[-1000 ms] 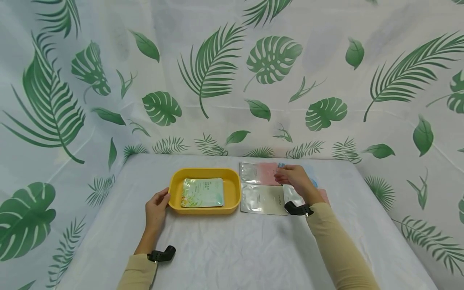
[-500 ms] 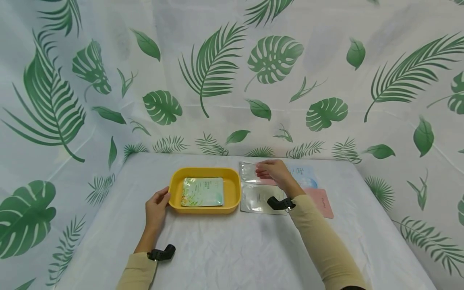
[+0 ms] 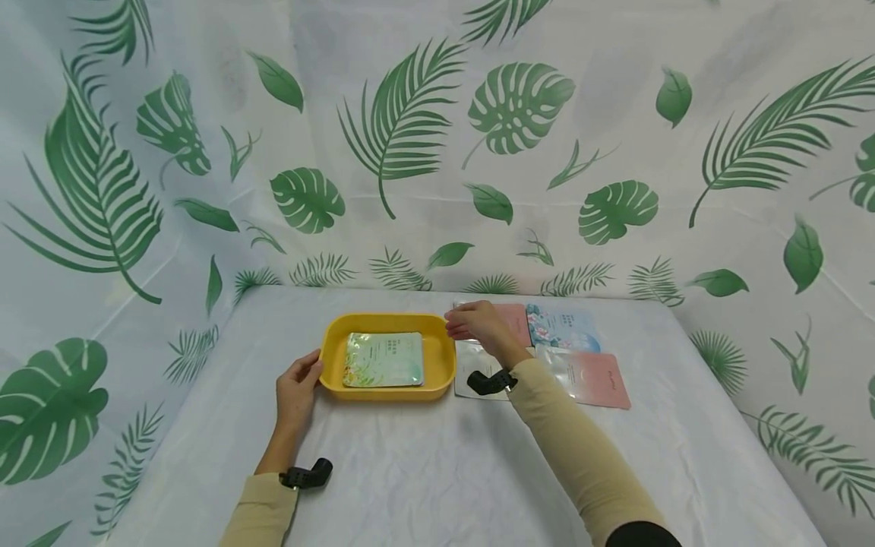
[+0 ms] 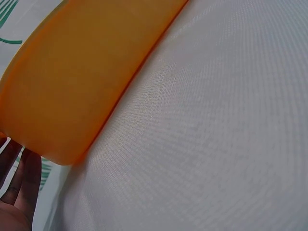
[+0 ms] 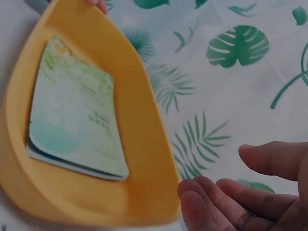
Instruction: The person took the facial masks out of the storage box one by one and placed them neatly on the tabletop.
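Observation:
A yellow tray (image 3: pixel 439 361) sits on the white-covered table. Inside it lies a pale green flat sachet (image 3: pixel 384 359) with a floral corner; the right wrist view shows another layer's edge beneath it. My left hand (image 3: pixel 295 387) is at the tray's left end, and its straight fingers (image 4: pixel 30 178) reach the outer wall. My right hand (image 3: pixel 478 325) hovers by the tray's right rim, thumb apart from the loosely bent fingers (image 5: pixel 255 197) and nothing between them. Below that hand, a cream and silver sachet (image 3: pixel 470 378) is partly covered by the wrist.
Right of the tray lie more flat sachets: a pink and silver one (image 3: pixel 514 320) at the back, a blue floral one (image 3: pixel 566 328) and a pink one (image 3: pixel 603 380) nearer the front. A leaf-printed curtain (image 3: pixel 424 220) stands behind and at both sides.
My right hand has moved left from over the sachets to the tray's right rim, uncovering the blue and pink sachets. The left hand and tray stay put.

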The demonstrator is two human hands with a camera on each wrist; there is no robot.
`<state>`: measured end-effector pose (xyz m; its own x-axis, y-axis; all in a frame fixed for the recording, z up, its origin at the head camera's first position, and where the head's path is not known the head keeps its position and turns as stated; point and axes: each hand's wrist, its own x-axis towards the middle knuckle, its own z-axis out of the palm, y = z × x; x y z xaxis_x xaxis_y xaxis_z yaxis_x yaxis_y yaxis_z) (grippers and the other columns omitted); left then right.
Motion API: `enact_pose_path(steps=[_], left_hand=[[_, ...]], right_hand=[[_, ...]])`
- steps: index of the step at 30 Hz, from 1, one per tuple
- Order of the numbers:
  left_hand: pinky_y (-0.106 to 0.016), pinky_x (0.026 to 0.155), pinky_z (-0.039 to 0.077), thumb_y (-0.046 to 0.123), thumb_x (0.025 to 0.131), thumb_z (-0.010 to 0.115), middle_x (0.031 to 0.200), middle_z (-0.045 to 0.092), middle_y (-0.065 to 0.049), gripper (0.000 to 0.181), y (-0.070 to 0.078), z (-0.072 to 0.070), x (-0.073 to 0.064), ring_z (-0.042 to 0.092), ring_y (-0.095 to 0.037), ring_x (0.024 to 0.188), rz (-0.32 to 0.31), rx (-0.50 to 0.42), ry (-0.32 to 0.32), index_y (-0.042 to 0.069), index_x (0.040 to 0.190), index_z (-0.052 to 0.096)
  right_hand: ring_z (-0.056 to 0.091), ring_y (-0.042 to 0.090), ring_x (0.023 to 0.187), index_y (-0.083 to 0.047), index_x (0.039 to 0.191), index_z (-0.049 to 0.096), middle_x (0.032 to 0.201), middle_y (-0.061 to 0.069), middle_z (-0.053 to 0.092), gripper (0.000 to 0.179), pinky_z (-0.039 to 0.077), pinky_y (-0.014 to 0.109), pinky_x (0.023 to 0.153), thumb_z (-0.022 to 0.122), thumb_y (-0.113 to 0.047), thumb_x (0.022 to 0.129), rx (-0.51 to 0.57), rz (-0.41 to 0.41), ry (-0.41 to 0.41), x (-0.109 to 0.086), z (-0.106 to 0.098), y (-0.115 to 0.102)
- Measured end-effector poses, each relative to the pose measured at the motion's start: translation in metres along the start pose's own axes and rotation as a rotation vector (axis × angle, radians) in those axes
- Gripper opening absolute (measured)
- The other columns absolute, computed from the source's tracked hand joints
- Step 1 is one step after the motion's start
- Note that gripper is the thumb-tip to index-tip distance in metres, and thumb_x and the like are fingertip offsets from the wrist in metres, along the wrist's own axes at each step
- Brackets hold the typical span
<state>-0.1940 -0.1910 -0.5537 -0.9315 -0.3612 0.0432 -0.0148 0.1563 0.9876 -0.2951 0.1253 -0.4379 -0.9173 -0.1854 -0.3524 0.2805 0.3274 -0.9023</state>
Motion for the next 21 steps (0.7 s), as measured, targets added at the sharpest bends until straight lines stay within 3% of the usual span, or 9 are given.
enact_pose_path(steps=[7, 16, 21], left_hand=[[-0.006, 0.078, 0.051, 0.028, 0.099, 0.057, 0.131, 0.063, -0.008, 0.036, 0.000, 0.000, 0.002, 0.059, 0.001, 0.098, -0.013, 0.002, 0.009, 0.008, 0.129, 0.061], [-0.006, 0.078, 0.051, 0.027, 0.099, 0.057, 0.131, 0.062, -0.009, 0.036, 0.000, 0.002, 0.001, 0.061, -0.012, 0.106, -0.026, -0.009, 0.004, 0.007, 0.129, 0.061], [-0.006, 0.078, 0.051, 0.029, 0.099, 0.057, 0.131, 0.062, -0.007, 0.037, -0.002, 0.001, 0.002, 0.060, -0.012, 0.107, -0.026, 0.004, 0.009, 0.009, 0.130, 0.061]], right_hand=[[0.069, 0.020, 0.079, 0.009, 0.117, 0.063, 0.106, 0.023, 0.069, 0.032, 0.060, 0.033, 0.081, 0.063, -0.013, 0.093, -0.047, 0.015, 0.022, 0.008, 0.031, -0.004], [0.068, 0.022, 0.080, 0.008, 0.115, 0.063, 0.101, 0.018, 0.068, 0.033, 0.060, 0.036, 0.085, 0.066, -0.015, 0.091, -0.083, 0.076, 0.031, 0.016, 0.055, 0.005], [0.064, 0.020, 0.069, 0.008, 0.107, 0.065, 0.084, 0.012, 0.064, 0.028, 0.061, 0.034, 0.075, 0.068, -0.012, 0.089, -0.155, 0.070, 0.058, 0.022, 0.067, 0.011]])
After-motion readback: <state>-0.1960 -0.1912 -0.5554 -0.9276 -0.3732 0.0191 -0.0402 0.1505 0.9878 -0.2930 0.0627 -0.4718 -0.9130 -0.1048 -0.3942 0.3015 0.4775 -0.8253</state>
